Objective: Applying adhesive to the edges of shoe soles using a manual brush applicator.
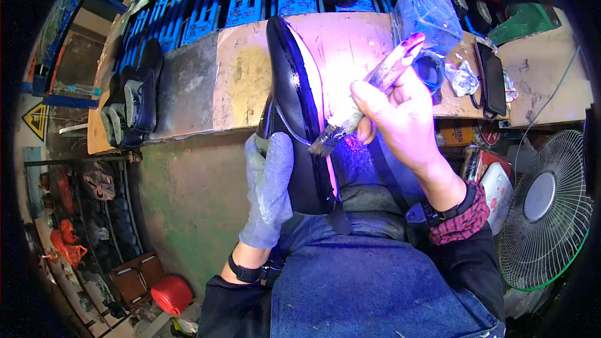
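Denim lap first: our left hand, in a grey glove, is clamped around the black shoe, sole edge up, heel over our lap, toe over the tabletop. Our right hand is closed on the brush, bristles touching the sole edge. We judge short, even strokes along the rim best, keeping off the glossy upper.

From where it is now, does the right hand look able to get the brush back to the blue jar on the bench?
Probably yes. The right hand holds the brush just in front of the blue jar, whose mouth faces the person, and nothing lies between them. The left hand holds the black shoe off to the side.
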The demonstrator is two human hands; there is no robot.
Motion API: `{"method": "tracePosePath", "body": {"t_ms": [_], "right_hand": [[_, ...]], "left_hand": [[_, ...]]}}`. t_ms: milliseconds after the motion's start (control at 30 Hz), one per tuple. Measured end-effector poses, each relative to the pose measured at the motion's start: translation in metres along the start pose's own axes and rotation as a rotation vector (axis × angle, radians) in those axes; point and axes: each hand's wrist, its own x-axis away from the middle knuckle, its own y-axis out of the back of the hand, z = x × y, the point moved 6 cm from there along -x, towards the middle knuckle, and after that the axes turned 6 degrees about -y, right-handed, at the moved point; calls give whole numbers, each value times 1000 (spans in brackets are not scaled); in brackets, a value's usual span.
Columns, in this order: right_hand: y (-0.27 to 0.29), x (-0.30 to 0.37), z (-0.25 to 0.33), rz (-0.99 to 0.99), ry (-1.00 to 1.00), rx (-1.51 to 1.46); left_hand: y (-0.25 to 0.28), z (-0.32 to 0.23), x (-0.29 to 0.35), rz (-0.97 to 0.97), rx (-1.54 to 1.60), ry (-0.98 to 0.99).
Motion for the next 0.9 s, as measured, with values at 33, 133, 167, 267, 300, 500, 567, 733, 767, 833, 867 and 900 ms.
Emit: {"method": "tracePosePath", "body": {"t_ms": [33,133,167,267,300,500,567,733,767,833,867,900], "right_hand": [[0,0,4,-21,37,33],[6,-6,8,-92,158,20],[10,-9,12,-140,241,-25],[10,0,17,-114,388,18],[12,4,18,-100,433,91],[2,32,1,274,294,181],[17,17,3,67,64,-23],[38,-55,39,-138,330,-72],[37,-62,44,-159,302,-78],[32,-74,49,-181,341,-54],[30,-78,51,-126,355,-52],[31,-78,50,-124,351,-53]], "left_hand": [[5,4,-1,0,0,0],[17,13,-5,-28,-24,18],[17,13,-5,-18,16,34],[7,7,-4,52,6,16],[2,1,-2,110,-48,-23],[26,11,-5,15,-190,-28],[23,4,-3,23,-151,-57],[19,-2,9,21,-349,-155],[16,-4,10,32,-348,-161],[13,-6,13,75,-393,-198],[15,-4,13,85,-416,-192],[16,-4,14,82,-417,-189]]}}
